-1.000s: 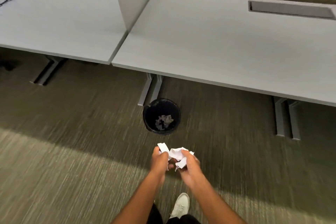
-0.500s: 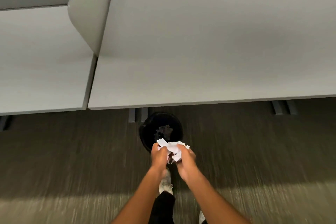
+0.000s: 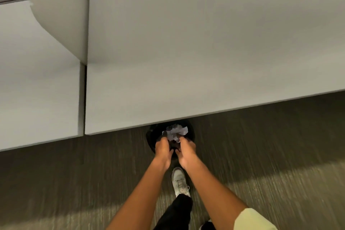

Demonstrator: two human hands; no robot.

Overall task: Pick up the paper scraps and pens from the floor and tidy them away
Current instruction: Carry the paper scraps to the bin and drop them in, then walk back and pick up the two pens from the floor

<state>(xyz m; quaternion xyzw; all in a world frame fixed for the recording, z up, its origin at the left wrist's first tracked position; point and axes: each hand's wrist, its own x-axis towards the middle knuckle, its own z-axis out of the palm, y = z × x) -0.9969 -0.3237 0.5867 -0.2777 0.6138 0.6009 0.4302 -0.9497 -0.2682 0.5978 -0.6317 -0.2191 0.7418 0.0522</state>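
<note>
You have closed the gap to the bin: a second ago it sat well ahead of your hands on the carpet, and now both hands are right over its dark mouth, which is tucked half under the near edge of the desk. Your left hand and right hand sit side by side, nearly touching, fingers curled around the near side of the wad of paper scraps, which pokes out beyond your fingertips and over the opening. Half a second ago the wad was still short of the rim; now it is above it, so this looks like the moment of the drop. Whether your fingers have started to loosen is hard to tell, since the frame is soft with motion, but the paper appears to be touching both hands. Inside the bin nothing can be made out behind the wad and your hands. Your white shoe is planted just near of the bin. No pens are in view here, so judge that part of the job as not yet dealt with once this handful goes in.
</note>
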